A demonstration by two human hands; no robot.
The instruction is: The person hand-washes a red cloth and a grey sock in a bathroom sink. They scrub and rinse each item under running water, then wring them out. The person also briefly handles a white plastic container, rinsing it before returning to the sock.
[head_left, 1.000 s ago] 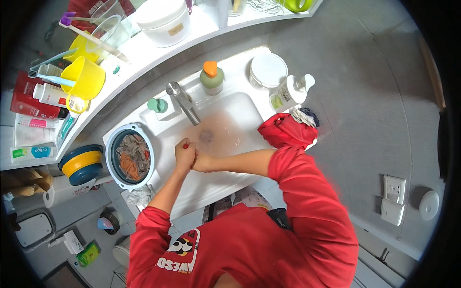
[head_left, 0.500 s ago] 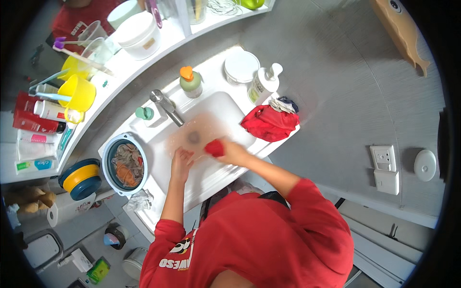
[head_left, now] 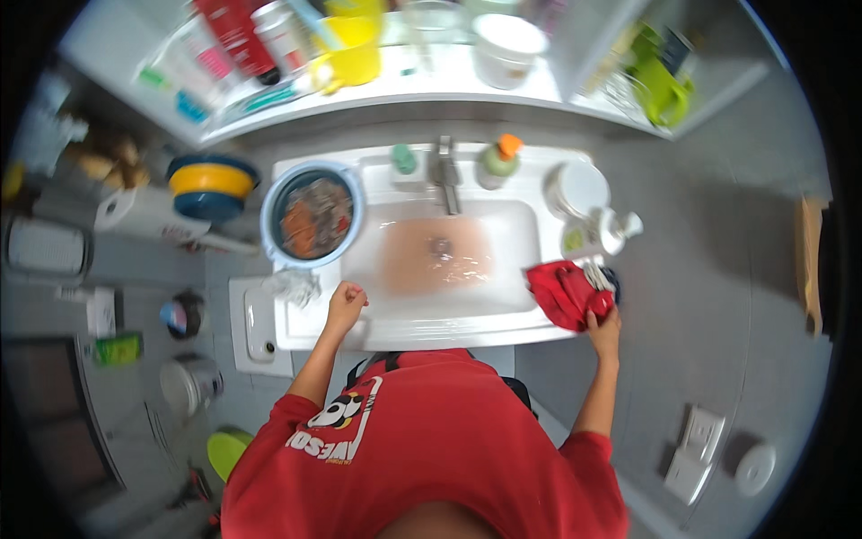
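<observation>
My right hand (head_left: 605,331) is at the near edge of a bunched red cloth (head_left: 566,295) on the sink's right rim, its fingers closed on the fabric. A white-and-dark cloth (head_left: 600,278) lies against the red one. Over the near left part of the white sink (head_left: 395,338), my left hand (head_left: 345,307) is loosely curled with nothing visible in it. Shallow pinkish water (head_left: 413,260) covers the basin's bottom around the drain. On the left rim stands a blue tub (head_left: 270,225) holding wet grey and orange cloths (head_left: 314,220), with a pale crumpled cloth (head_left: 294,286) below it.
A faucet (head_left: 447,175) stands at the back, between a green-capped container (head_left: 404,160) and an orange-topped pump bottle (head_left: 500,162). At the right are a white lidded tub (head_left: 579,189) and a white pump bottle (head_left: 602,232). A crowded shelf (head_left: 422,101) overhangs the back.
My right hand has moved from over the basin, where it held a small red cloth, to the red cloth at the right. My left hand has moved left and nearer. The view has turned.
</observation>
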